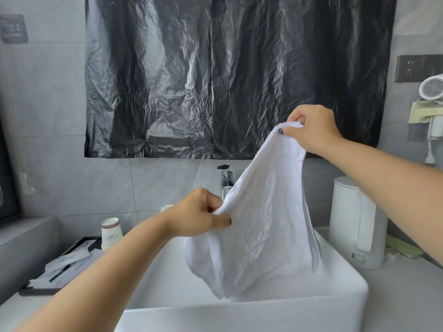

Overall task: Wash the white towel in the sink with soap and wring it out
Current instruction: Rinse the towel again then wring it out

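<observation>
You hold the white towel [261,226] spread above the sink [239,312]: right hand [311,130] pinches 1 high edge, left hand [199,212] grips a lower one. Looks dry still; next, lower it and wet it, then soap.

The soft white terry-cloth towel [261,226] looks nubby and creased. The rectangular white ceramic sink [239,315] is smooth and glossy, and the crinkled black plastic sheet [215,75] on the wall is shiny. There's also a matt white plastic kettle [354,221] and a paper cup [110,232].
</observation>
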The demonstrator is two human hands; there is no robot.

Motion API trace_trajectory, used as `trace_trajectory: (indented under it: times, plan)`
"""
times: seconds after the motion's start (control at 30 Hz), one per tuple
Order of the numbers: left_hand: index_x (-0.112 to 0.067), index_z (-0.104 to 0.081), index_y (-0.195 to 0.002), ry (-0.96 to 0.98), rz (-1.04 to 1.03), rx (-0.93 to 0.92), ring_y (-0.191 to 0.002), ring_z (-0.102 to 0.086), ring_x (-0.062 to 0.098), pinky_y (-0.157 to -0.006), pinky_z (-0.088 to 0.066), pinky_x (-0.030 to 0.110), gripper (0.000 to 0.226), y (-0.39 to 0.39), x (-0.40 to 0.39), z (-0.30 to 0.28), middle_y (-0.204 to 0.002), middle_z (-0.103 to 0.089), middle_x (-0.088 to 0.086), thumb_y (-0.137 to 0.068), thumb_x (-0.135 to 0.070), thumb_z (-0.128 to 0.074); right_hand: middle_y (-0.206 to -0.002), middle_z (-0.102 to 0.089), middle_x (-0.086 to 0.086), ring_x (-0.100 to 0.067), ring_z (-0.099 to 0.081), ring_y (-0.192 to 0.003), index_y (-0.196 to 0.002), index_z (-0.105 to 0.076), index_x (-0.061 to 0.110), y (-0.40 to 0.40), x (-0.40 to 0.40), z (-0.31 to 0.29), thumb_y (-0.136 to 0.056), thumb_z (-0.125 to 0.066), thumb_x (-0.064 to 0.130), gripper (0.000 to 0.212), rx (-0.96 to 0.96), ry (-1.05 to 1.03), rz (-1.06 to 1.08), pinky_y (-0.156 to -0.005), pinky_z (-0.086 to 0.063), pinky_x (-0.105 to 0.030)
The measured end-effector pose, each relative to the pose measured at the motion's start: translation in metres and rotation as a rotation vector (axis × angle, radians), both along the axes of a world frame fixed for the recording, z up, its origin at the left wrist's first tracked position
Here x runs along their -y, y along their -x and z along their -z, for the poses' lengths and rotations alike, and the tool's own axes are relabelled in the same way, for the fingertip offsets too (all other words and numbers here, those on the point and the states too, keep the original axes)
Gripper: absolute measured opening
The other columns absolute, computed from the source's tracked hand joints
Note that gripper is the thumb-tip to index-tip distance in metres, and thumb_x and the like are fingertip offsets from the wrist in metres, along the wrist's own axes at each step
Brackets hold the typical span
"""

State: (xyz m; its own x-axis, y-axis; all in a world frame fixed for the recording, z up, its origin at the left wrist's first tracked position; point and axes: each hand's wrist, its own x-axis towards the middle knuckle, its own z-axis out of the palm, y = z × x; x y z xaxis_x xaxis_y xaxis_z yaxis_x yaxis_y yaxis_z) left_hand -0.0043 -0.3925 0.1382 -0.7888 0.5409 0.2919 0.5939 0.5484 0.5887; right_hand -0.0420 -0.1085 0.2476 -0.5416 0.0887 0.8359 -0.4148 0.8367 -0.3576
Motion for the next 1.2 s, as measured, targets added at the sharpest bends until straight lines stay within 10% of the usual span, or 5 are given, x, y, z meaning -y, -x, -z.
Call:
trace_trajectory:
  times: [0.43,0.63,0.9,1.03,1.2]
  plan:
    - [-0.004,-0.067,-0.079,0.148,-0.016,-0.296,-0.079,-0.058,0.023,-0.069,-0.049,0.04,0.062,0.002,0.016,0.001,-0.087,-0.059,0.005,-0.063,-0.063,-0.063,-0.089,-0.061,-0.001,-0.013,-0.054,-0.085,-0.091,-0.07,0.01,-0.003,0.013,-0.025,-0.083,-0.073,0.016,0.011,-0.101,0.07,0.014,-0.057,-0.034,-0.011]
    - [0.001,-0.067,-0.084,-0.178,-0.075,-0.141,-0.081,-0.064,0.017,-0.082,-0.054,0.049,0.056,0.006,0.024,0.01,-0.096,-0.065,0.016,-0.059,-0.049,-0.07,-0.088,-0.059,0.0,-0.013,-0.052,-0.087,-0.091,-0.069,0.011,-0.002,0.017,-0.023,-0.083,-0.075,0.02,0.013,-0.08,0.05,0.013,-0.06,-0.034,-0.011]
    - [-0.031,-0.075,-0.066,-0.12,-0.092,-0.253,-0.079,-0.065,0.008,-0.066,-0.05,0.021,0.016,-0.01,0.031,0.021,-0.094,-0.061,-0.017,-0.073,-0.029,-0.089,-0.089,-0.059,-0.001,-0.013,-0.048,-0.09,-0.092,-0.069,0.01,0.0,0.011,-0.025,-0.082,-0.074,0.018,0.013,-0.079,0.063,0.048,-0.059,-0.03,-0.003]
    - [-0.019,-0.042,-0.04,-0.379,-0.323,-0.281,-0.066,-0.056,0.01,-0.058,-0.038,0.016,0.057,-0.006,0.034,0.027,-0.084,-0.064,0.0,-0.07,-0.014,-0.09,-0.088,-0.059,-0.002,-0.014,-0.049,-0.087,-0.091,-0.069,0.009,0.001,0.007,-0.022,-0.082,-0.074,0.018,0.014,-0.071,0.081,0.085,-0.055,-0.03,0.001]
    - [-0.014,-0.042,-0.052,-0.548,-0.273,-0.071,-0.067,-0.048,0.019,-0.065,-0.035,0.031,0.049,-0.007,0.031,0.036,-0.076,-0.057,0.028,-0.062,-0.036,-0.085,-0.088,-0.059,-0.001,-0.013,-0.048,-0.087,-0.093,-0.069,0.008,-0.001,0.002,-0.019,-0.083,-0.075,0.018,0.015,-0.027,0.042,0.086,-0.059,-0.034,-0.013]
